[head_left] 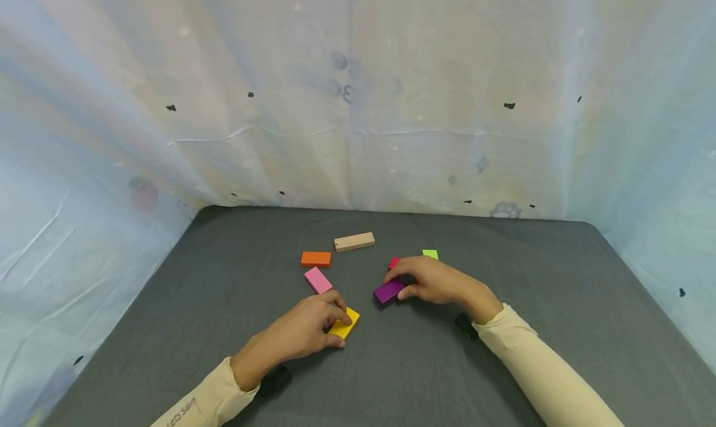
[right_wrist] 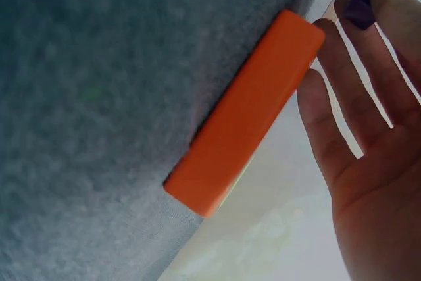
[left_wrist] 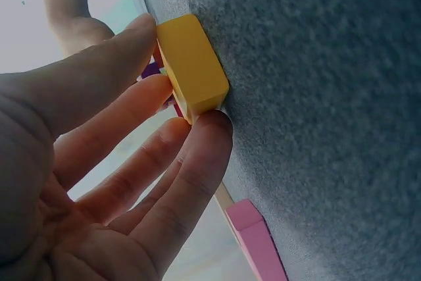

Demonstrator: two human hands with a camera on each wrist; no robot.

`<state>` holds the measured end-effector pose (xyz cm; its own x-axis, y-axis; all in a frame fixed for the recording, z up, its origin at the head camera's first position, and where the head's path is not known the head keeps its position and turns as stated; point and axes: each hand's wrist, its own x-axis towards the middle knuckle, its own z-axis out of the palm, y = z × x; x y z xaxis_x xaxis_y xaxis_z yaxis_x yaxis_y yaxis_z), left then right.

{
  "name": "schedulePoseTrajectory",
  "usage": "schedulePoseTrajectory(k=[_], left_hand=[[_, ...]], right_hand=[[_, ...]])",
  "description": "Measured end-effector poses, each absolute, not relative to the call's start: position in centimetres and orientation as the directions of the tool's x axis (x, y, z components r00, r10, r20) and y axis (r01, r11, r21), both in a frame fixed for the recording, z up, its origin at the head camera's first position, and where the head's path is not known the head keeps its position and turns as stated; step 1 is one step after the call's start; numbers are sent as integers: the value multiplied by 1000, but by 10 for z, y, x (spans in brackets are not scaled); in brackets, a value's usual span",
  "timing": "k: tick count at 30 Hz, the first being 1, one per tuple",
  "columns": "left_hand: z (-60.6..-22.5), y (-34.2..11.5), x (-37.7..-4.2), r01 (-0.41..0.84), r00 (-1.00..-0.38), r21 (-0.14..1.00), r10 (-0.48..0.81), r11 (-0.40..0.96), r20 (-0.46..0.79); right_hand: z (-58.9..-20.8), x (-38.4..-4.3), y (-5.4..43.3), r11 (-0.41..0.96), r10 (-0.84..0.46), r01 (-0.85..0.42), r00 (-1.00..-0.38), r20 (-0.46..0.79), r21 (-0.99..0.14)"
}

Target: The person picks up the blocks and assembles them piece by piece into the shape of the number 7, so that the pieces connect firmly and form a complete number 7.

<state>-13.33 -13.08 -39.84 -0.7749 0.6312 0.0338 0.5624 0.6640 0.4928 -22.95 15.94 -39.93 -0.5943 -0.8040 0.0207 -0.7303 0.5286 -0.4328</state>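
Table (head_left: 503,253): dark grey, fine-napped, clothlike top; far corners rounded. Small oblong blocks spread about its middle. Plain wood block (head_left: 354,242) lies flat, slightly skewed, small dark mark at left end. Just left and a little nearer, orange block (head_left: 316,259), flat, roughly parallel to far edge. Pink block (head_left: 318,280) close on its near side, slanted. Well to the right, red block (head_left: 394,263) and, beyond it to the right, lime-green block (head_left: 430,253); both part-hidden by a hand. Yellow block (head_left: 345,329) nearest, purple block (head_left: 388,293) right of it, both in fingers; full contact with table unclear.
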Motion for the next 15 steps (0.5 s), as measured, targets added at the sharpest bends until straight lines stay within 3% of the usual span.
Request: schedulePoseTrajectory(k=[15], left_hand=[[-399, -126, -132, 555, -784, 492, 620, 670, 40]], right_hand=[[-398, -232, 167, 568, -781, -725, -624, 21, -390]])
